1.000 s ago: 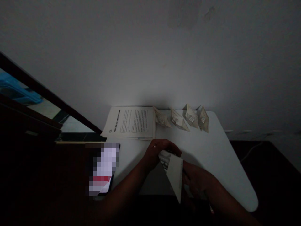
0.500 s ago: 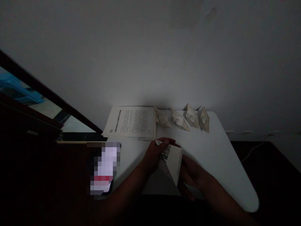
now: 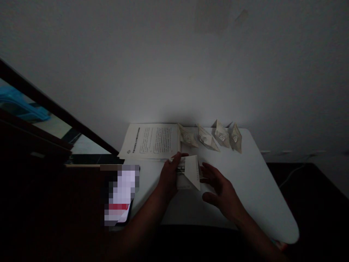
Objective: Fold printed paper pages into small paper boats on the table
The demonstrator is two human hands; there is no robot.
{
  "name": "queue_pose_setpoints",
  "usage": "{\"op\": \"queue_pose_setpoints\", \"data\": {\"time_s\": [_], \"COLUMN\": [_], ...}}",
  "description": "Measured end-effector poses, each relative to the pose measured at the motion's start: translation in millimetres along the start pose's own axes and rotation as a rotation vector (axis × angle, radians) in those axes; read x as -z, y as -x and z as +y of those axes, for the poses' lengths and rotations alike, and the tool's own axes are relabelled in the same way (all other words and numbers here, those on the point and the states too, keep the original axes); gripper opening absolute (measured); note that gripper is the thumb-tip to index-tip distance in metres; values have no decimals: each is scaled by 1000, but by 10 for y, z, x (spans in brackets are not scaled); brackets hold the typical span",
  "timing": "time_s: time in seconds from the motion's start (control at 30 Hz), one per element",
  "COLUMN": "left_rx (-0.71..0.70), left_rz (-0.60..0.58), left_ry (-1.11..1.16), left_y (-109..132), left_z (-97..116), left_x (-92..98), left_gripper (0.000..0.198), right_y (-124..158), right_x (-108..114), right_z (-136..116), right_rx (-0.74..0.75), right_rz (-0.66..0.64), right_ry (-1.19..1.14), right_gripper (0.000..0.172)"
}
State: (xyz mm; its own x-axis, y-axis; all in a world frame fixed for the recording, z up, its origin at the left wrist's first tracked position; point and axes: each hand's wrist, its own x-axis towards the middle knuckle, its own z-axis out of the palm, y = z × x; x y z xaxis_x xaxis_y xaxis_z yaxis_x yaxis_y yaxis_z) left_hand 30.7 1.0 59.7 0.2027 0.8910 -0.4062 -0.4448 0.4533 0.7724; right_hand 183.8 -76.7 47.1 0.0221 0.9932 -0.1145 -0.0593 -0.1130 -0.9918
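Observation:
My left hand (image 3: pixel 169 175) grips a folded sheet of printed paper (image 3: pixel 193 170) by its left side, thumb on top. A slanted flap gives the paper a pointed lower right corner. Just to the right, my right hand (image 3: pixel 218 186) is open, its fingers apart and curved toward the paper's edge; whether a fingertip touches it I cannot tell. Behind the hands several folded paper boats stand in a row, among them a left one (image 3: pixel 188 137), a second one (image 3: pixel 207 138) and a rightmost one (image 3: pixel 235 138).
A stack of printed sheets (image 3: pixel 155 140) lies at the back left of the white table (image 3: pixel 253 189). At the table's left edge is a phone (image 3: pixel 124 196), its screen blurred out. A wall (image 3: pixel 174 72) rises right behind the table. Dark furniture (image 3: pixel 32 189) stands at the left.
The folded paper has moved left and slightly up in my left hand. My right hand has come away from the paper's right side and its fingers have spread.

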Motion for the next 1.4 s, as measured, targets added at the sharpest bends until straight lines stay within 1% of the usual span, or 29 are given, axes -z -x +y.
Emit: {"op": "queue_pose_setpoints", "data": {"time_s": [0.03, 0.07, 0.13, 0.23, 0.4, 0.43, 0.57, 0.63, 0.8, 0.97, 1.07, 1.2, 1.4], "left_rx": [-12, -26, -59, -99, -113, -111, -64, -56, -57, -50, -53, -69, -74], "left_rz": [8, 13, 22, 35, 43, 18, -177, -214, -205, -134, -109, -116, -127], "left_ry": [-24, -45, -78, -106, -116, -115, -123, -138, -159, -106, -102, -137, -194], "left_y": [10, 19, 31, 32, 33, 42, 107, 141, 181, 190, 193, 202, 218], "left_z": [-1, -1, 3, 0, -66, -84, -134, -144, -148, -171, -182, -175, -184], "left_x": [-10, -16, -18, -4, 59, 75, 131, 151, 177, 160, 150, 155, 176], "left_gripper": [49, 49, 48, 46, 42, 40, 36, 36, 34, 33, 31, 28, 29], "right_y": [-2, -5, -10, -16, -23, -26, -41, -48, -59, -48, -36, -28, -31], "right_x": [-34, -65, -115, -147, -122, -114, -81, -69, -59, -47, -23, -6, -15], "right_z": [-2, -12, -45, -90, -70, -61, -55, -67, -82, -86, -93, -103, -98], "right_rx": [-13, -29, -63, -90, -110, -112, -105, -110, -113, -156, -152, -147, -155], "right_rz": [-14, -24, -24, 16, 74, 89, 132, 135, 106, 141, 107, 45, 62], "right_ry": [-7, -12, -13, -14, -56, -63, -58, -55, -29, -4, 42, 42, 45], "right_gripper": [83, 83, 75, 60, 48, 47, 44, 39, 31, 36, 33, 28, 28]}}
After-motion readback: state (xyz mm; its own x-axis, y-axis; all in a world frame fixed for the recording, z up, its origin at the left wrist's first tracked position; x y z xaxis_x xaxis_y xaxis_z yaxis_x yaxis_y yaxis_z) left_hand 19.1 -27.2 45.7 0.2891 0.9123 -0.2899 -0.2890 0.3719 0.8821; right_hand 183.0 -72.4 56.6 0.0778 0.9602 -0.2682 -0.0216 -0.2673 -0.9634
